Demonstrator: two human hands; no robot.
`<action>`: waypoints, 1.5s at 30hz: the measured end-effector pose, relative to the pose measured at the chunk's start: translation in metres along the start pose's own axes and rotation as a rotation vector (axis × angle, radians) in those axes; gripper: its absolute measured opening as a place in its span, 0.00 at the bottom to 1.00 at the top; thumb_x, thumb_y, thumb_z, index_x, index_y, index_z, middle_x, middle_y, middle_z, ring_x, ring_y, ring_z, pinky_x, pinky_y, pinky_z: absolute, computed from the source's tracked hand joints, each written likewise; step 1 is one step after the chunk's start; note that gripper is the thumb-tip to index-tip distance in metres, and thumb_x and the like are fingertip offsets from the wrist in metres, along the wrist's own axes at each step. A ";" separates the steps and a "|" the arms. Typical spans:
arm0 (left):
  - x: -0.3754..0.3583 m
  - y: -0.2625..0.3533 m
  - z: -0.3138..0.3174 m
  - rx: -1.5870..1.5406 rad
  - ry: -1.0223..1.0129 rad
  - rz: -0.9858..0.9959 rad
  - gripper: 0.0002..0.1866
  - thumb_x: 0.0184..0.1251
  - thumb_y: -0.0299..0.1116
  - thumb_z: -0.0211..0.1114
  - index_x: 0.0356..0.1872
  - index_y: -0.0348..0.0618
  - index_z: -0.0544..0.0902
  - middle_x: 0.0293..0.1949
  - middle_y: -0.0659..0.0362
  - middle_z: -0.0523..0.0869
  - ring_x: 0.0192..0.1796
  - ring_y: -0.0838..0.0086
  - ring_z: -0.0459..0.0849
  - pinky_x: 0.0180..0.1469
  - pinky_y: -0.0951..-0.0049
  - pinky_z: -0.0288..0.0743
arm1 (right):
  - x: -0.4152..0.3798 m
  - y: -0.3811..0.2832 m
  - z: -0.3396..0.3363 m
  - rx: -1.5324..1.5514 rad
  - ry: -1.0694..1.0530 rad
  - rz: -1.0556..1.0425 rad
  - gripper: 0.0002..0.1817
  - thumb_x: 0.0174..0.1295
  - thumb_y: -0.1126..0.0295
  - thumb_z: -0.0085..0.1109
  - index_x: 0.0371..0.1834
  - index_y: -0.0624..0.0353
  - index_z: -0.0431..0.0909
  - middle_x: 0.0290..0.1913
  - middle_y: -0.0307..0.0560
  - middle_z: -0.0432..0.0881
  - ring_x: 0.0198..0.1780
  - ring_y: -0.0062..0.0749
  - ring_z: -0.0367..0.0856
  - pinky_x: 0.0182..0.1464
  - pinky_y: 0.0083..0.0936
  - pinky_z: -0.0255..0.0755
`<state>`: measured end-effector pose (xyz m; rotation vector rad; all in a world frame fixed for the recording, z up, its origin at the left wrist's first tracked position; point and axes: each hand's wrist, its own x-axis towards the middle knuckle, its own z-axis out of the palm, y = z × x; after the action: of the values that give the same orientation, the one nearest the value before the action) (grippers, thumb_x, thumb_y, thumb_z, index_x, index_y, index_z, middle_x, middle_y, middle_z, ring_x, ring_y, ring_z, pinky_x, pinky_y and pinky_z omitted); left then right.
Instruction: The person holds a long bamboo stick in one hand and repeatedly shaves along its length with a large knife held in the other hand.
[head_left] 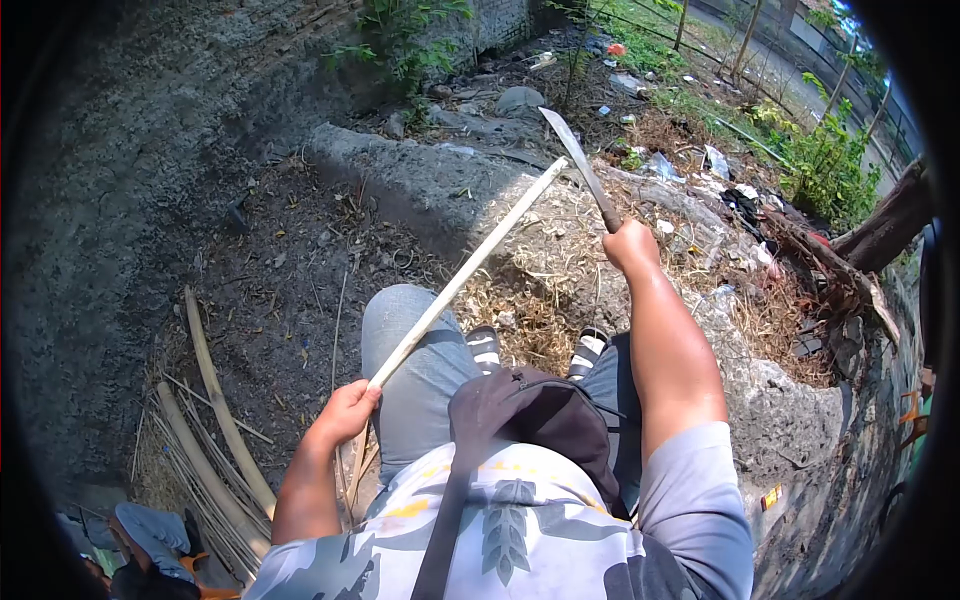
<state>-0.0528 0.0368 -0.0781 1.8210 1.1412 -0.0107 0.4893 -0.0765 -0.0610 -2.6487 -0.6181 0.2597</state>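
My left hand is closed round the lower end of a long pale wooden strip, which slants up and to the right across my knee. In my right hand is the dark handle of a machete, its blade pointing up and left. The blade passes close by the strip's far end, overlapping it in this view. Pale shavings lie on the ground between and beyond my sandalled feet.
On the left, cut poles and thin strips lie on the ground beside a rough wall. A concrete block stands ahead. Litter and a tree trunk are at right. Another person's leg shows at lower left.
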 end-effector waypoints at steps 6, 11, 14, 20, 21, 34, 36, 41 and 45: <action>0.001 -0.004 0.005 -0.104 -0.027 -0.003 0.21 0.87 0.46 0.57 0.35 0.41 0.81 0.30 0.69 0.78 0.34 0.81 0.72 0.39 0.74 0.70 | 0.029 0.046 0.018 0.547 -0.114 0.276 0.16 0.56 0.61 0.73 0.38 0.63 0.85 0.29 0.43 0.85 0.28 0.30 0.82 0.32 0.34 0.75; 0.002 -0.006 0.004 -0.124 -0.035 -0.010 0.21 0.87 0.48 0.56 0.35 0.42 0.81 0.29 0.69 0.77 0.33 0.81 0.72 0.38 0.74 0.70 | 0.022 0.016 0.009 0.511 -0.055 -0.032 0.19 0.57 0.57 0.73 0.43 0.61 0.86 0.34 0.49 0.89 0.36 0.38 0.88 0.41 0.38 0.78; 0.000 -0.010 0.003 -0.207 -0.052 -0.066 0.21 0.87 0.48 0.57 0.36 0.42 0.81 0.29 0.69 0.77 0.33 0.81 0.72 0.38 0.74 0.70 | 0.007 -0.005 0.007 0.387 0.026 -0.228 0.20 0.60 0.54 0.73 0.46 0.59 0.86 0.38 0.55 0.91 0.43 0.51 0.90 0.48 0.44 0.80; 0.002 -0.012 0.002 -0.177 -0.046 -0.048 0.22 0.86 0.49 0.57 0.36 0.41 0.81 0.30 0.69 0.78 0.34 0.81 0.73 0.38 0.74 0.71 | -0.045 -0.041 -0.003 0.019 -0.042 -0.786 0.13 0.58 0.58 0.72 0.41 0.52 0.84 0.34 0.54 0.89 0.41 0.54 0.89 0.46 0.47 0.81; 0.001 -0.009 0.003 -0.174 -0.044 -0.049 0.22 0.86 0.49 0.57 0.36 0.41 0.81 0.30 0.69 0.78 0.34 0.81 0.73 0.38 0.74 0.71 | -0.054 -0.047 -0.004 -0.063 -0.037 -0.890 0.12 0.55 0.60 0.72 0.38 0.51 0.83 0.33 0.52 0.88 0.40 0.53 0.89 0.46 0.48 0.81; -0.003 0.002 0.011 -0.008 0.106 0.035 0.21 0.86 0.45 0.58 0.33 0.40 0.80 0.26 0.68 0.76 0.31 0.81 0.71 0.34 0.71 0.70 | -0.033 -0.021 -0.005 -0.161 -0.163 -0.424 0.16 0.62 0.61 0.61 0.51 0.47 0.87 0.49 0.56 0.90 0.54 0.54 0.88 0.58 0.49 0.81; -0.001 0.003 0.013 -0.019 0.098 0.054 0.21 0.86 0.45 0.58 0.34 0.40 0.80 0.27 0.68 0.76 0.31 0.81 0.71 0.35 0.72 0.70 | -0.039 -0.025 -0.010 -0.120 -0.171 -0.447 0.16 0.59 0.61 0.64 0.50 0.48 0.87 0.48 0.55 0.90 0.54 0.54 0.88 0.58 0.49 0.81; -0.001 0.002 0.013 -0.066 0.076 0.031 0.20 0.86 0.45 0.57 0.34 0.40 0.80 0.27 0.69 0.76 0.32 0.82 0.71 0.35 0.73 0.70 | -0.053 -0.040 -0.006 -0.200 -0.234 -0.743 0.10 0.57 0.62 0.68 0.41 0.48 0.87 0.41 0.51 0.91 0.47 0.50 0.90 0.55 0.48 0.82; -0.002 0.001 0.010 -0.053 0.074 0.057 0.21 0.86 0.46 0.57 0.33 0.42 0.80 0.27 0.70 0.76 0.31 0.82 0.70 0.34 0.74 0.68 | -0.066 -0.052 0.001 -0.332 -0.137 -1.087 0.05 0.57 0.64 0.68 0.36 0.47 0.87 0.33 0.45 0.90 0.43 0.47 0.91 0.50 0.46 0.83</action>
<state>-0.0487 0.0279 -0.0820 1.8187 1.1301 0.1200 0.4104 -0.0640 -0.0339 -2.1550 -2.1311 0.0020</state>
